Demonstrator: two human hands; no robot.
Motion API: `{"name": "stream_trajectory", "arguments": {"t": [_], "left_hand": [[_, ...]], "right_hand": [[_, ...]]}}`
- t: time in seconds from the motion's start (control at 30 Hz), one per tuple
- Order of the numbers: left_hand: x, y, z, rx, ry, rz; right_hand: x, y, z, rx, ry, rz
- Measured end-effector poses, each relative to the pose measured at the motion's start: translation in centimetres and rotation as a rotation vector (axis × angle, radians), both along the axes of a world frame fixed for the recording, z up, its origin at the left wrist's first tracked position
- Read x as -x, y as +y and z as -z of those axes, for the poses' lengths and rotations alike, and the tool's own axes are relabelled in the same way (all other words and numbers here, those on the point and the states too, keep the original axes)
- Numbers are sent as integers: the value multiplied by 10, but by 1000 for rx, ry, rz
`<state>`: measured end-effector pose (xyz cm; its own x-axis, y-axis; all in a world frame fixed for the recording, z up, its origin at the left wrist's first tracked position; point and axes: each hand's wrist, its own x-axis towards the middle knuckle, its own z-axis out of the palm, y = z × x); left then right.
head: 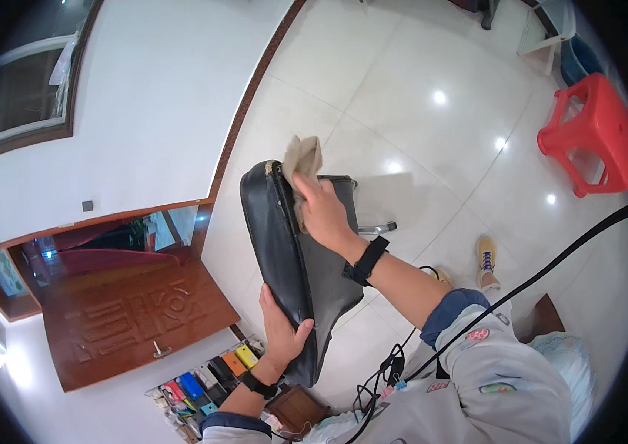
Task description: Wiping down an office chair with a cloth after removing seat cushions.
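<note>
Before me stands a black padded chair [272, 238], its covering worn through at an upper corner. A bent metal part [378, 228] of it sticks out on the right. My right hand [325, 213] grips a crumpled beige cloth [304, 158] and presses it against the chair's raised edge. Lower down, my left hand [283, 333] lies around the near end of the same padded part, thumb on top and fingers along the side. Both wrists wear black straps. The chair's lower frame is mostly hidden.
A red plastic stool [608, 136] stands at the right on the tiled floor [403, 105], near a blue tub [579, 58]. A black cable [536, 277] crosses my right side. Left are a wooden door [142, 322] and a shelf of colourful boxes [208, 383].
</note>
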<state>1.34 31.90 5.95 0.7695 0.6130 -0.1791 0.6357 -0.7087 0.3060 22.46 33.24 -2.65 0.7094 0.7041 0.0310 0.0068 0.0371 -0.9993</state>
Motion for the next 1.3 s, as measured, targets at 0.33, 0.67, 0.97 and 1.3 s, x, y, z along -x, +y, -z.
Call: {"name": "stream_trajectory", "arguments": {"t": [0.33,0.67,0.97,1.3], "left_hand": [[-5,1,1,94,-75,-9],[-8,11,14,59,-112,86],[-29,9,35,-197,-40,-87],[-111,-32,36,442,-344,119]], "right_hand": [[194,-87,170,344,174,-727],[121,-103,100,215,756,-673],[-50,-147,-53,83,515,-514],[-155,-160,-221,259,-847,-270]]}}
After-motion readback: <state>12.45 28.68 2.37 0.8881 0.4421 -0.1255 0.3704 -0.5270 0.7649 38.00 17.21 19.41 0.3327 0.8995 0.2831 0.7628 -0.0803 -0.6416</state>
